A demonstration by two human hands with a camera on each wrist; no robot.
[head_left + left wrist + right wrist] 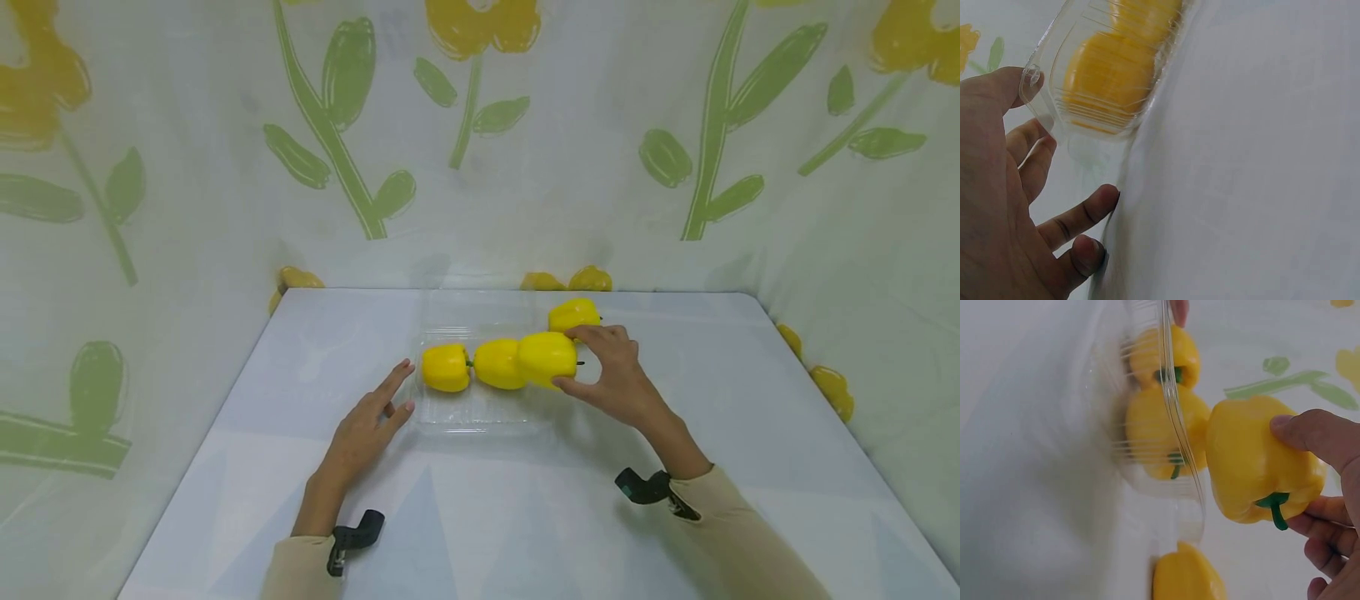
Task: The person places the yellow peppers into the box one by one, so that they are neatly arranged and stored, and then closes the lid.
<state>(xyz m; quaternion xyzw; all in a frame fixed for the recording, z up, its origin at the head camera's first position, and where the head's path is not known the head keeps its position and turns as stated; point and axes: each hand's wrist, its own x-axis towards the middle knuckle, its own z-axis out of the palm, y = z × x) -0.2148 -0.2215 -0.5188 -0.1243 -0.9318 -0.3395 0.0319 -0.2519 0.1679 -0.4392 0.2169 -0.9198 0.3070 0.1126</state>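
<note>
My right hand [611, 375] pinches a yellow bell pepper [547, 358] between thumb and fingers. This pepper has a green stem [1276, 509] and is raised at the right side of a clear plastic container [480, 414]. Inside the container, one yellow bell pepper [446, 368] lies at the left and another bell pepper [497, 364] beside it, partly covered by the held one in the head view. With fingers spread and fairly straight, my left hand [365, 429] is at the container's left side. Its fingertips touch the clear rim [1030, 94] in the left wrist view.
One more yellow bell pepper [573, 314] lies on the white table [675, 350], behind my right hand. The container's clear lid [480, 308] stands open toward the back. A flower-patterned curtain [562, 192] surrounds the table's back and sides.
</note>
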